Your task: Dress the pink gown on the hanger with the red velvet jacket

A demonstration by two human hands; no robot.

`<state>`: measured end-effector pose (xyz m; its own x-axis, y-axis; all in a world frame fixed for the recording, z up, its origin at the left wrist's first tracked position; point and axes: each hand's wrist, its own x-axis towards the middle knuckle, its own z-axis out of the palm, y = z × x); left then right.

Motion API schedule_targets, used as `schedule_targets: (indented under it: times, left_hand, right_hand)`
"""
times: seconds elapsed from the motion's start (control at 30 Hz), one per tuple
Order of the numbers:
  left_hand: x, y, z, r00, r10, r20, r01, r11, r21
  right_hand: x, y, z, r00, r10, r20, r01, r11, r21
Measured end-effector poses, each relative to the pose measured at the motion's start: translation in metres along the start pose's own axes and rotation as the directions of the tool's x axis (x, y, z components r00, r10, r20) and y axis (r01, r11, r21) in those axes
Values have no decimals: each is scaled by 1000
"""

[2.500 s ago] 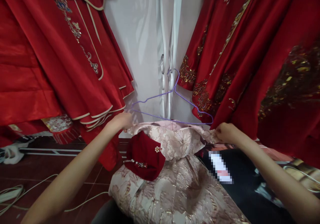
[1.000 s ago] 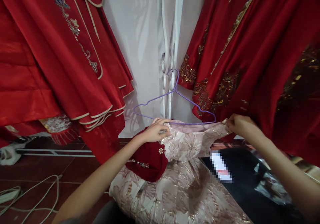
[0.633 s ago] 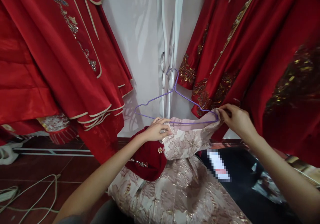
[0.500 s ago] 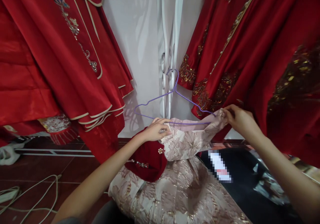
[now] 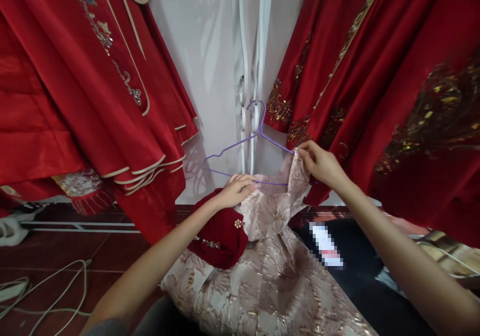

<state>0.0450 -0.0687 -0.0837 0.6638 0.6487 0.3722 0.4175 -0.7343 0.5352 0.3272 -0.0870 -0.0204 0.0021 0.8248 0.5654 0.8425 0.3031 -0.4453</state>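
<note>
A pale pink brocade dress [image 5: 262, 276] with gold-edged flowers lies over my lap. My right hand [image 5: 323, 165] pinches the dress's shoulder edge and holds it up over the right arm of a purple wire hanger [image 5: 230, 148]. The hanger's left arm is bare, and its hook points up in front of white furniture. My left hand [image 5: 236, 192] is closed on the other side of the neckline, by the hanger's bottom bar. Under my left wrist sits a dark red velvet piece [image 5: 221, 231] with a flower-shaped ornament and a beaded trim.
Red embroidered garments [image 5: 123, 91] hang at left, and more red garments with gold trim [image 5: 352, 76] hang at right. White doors [image 5: 195, 66] stand behind. A white cable [image 5: 75, 286] lies on the dark red floor. A black surface [image 5: 356, 256] bears a blurred pale object.
My right hand has moved left and slightly up, drawing the dress's shoulder further along the hanger's right arm. My left hand has stayed nearly in place.
</note>
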Motion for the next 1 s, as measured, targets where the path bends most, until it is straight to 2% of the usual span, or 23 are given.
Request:
schedule_targets:
  times: [0.1, 0.2, 0.27, 0.33, 0.43, 0.53, 0.6, 0.73, 0.83, 1.0]
  left_hand:
    - [3, -14, -15, 972, -8, -235, -1, 999, -35]
    - [-1, -40, -48, 859, -121, -497, 77, 991, -109]
    - [-10, -59, -69, 778, -229, -585, 176, 973, -147]
    - [-25, -75, -83, 712, -276, -645, 259, 958, -125]
    - [-48, -92, -86, 693, -322, -645, 311, 941, -136]
    - [-62, -103, -78, 700, -345, -626, 291, 937, -191]
    - [-67, -110, -72, 687, -364, -628, 279, 931, -235]
    - [-70, -119, -63, 649, -415, -638, 260, 908, -328]
    - [-69, -120, -60, 628, -404, -665, 240, 913, -329]
    - [-60, -123, -64, 645, -357, -676, 236, 934, -268]
  right_hand:
    - [1, -1, 14, 999, 0, 46, -2, 999, 37]
    - [-3, 0, 13, 998, -4, 59, 1, 999, 45]
    - [-5, 2, 10, 991, -55, 121, 47, 997, 68]
    - [-4, 7, 7, 981, -104, 165, 89, 991, 100]
    - [0, 15, 6, 980, -126, 152, 109, 987, 114]
    - [4, 20, 6, 982, -135, 134, 120, 986, 114]
    - [5, 21, 5, 982, -138, 132, 122, 985, 119]
    - [4, 18, 4, 984, -126, 129, 113, 988, 101]
    - [4, 18, 4, 983, -127, 130, 116, 989, 93]
    - [5, 19, 5, 981, -127, 147, 115, 990, 84]
